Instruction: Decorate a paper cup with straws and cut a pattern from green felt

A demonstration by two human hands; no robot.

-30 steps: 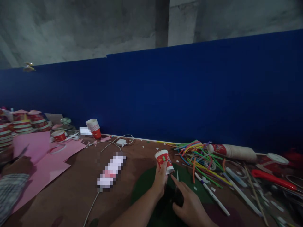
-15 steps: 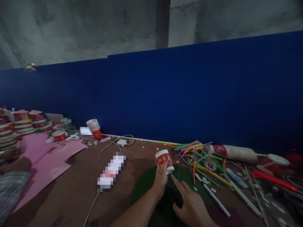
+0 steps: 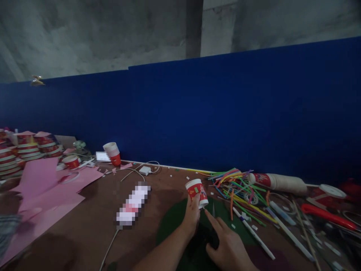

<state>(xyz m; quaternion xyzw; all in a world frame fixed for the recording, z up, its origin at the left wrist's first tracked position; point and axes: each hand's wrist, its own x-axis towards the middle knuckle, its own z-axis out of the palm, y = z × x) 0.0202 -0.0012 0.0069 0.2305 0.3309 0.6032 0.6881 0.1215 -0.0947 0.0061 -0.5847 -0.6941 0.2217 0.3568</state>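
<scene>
Green mat (image 3: pixel 166 224) below; right hand (image 3: pixel 228 238) half-curled on a dark-handled blade (image 3: pixel 213 210), index extended; left hand (image 3: pixel 192 215) closed round the tilted paper cup (image 3: pixel 196 191) above mat's far edge; grip lightly, wall may crush; keep blade tip off left fingers.

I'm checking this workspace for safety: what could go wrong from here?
The pointed blade in the right hand might nick the left hand, which grips the red cup close by. The white pen beside the right hand could get knocked.
</scene>
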